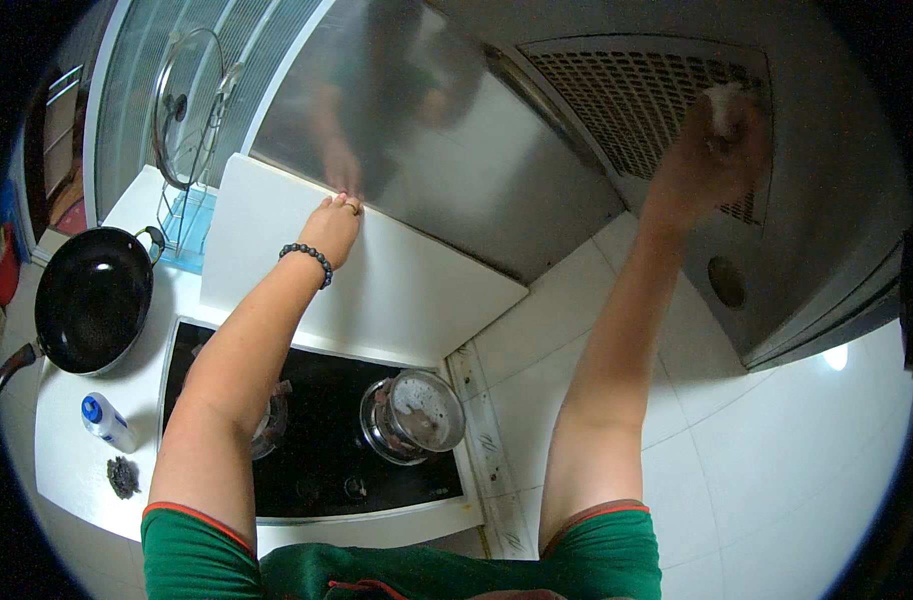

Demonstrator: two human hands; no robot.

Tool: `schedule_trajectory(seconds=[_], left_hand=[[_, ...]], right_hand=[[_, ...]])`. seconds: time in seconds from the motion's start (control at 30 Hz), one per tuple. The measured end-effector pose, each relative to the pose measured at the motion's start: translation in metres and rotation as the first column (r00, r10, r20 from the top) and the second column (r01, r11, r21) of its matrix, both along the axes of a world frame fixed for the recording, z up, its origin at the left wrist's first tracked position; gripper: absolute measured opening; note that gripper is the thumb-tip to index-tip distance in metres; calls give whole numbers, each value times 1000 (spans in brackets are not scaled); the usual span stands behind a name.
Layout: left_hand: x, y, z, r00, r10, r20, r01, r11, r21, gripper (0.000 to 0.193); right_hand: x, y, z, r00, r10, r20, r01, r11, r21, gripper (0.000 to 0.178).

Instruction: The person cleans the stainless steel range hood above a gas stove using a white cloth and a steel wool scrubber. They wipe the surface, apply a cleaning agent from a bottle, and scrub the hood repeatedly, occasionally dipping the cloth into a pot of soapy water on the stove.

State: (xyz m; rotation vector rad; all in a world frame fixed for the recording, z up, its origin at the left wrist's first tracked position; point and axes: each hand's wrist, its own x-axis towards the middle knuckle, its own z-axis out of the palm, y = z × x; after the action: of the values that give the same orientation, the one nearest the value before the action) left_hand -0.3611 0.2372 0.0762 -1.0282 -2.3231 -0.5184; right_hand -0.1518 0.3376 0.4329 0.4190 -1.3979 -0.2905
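Observation:
My left hand (336, 228), with a dark bead bracelet at the wrist and a ring, rests its fingers at the top edge of a white panel (276, 240), against the shiny metal sheet (396, 130) behind it. My right hand (706, 160) is raised to the dark perforated grille (616, 95) of a range hood (816, 220). Its fingers are closed round a small whitish wad (724, 108); blur hides whether this is cloth or sponge. Below my arms, a steel pot (428, 410) of sudsy liquid sits on the right burner of a black gas hob (321, 470).
At left on the white counter are a black wok (94, 300), a blue-capped white bottle (106, 420) and a dark scouring pad (123, 477). Behind them a wire rack (191, 195) holds a glass lid (191, 105). Part of the left burner is hidden by my forearm.

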Motion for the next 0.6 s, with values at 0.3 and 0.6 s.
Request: schedule_trajectory(seconds=[0.3, 0.6], left_hand=[[7, -2, 17, 997, -16, 75, 21, 997, -79, 35], [7, 4, 14, 995, -18, 94, 18, 1000, 3, 32]], right_hand=[[-58, 57, -44, 856, -510, 86, 490, 853, 182, 34], [-81, 35, -44, 819, -574, -20, 566, 801, 195, 40]])
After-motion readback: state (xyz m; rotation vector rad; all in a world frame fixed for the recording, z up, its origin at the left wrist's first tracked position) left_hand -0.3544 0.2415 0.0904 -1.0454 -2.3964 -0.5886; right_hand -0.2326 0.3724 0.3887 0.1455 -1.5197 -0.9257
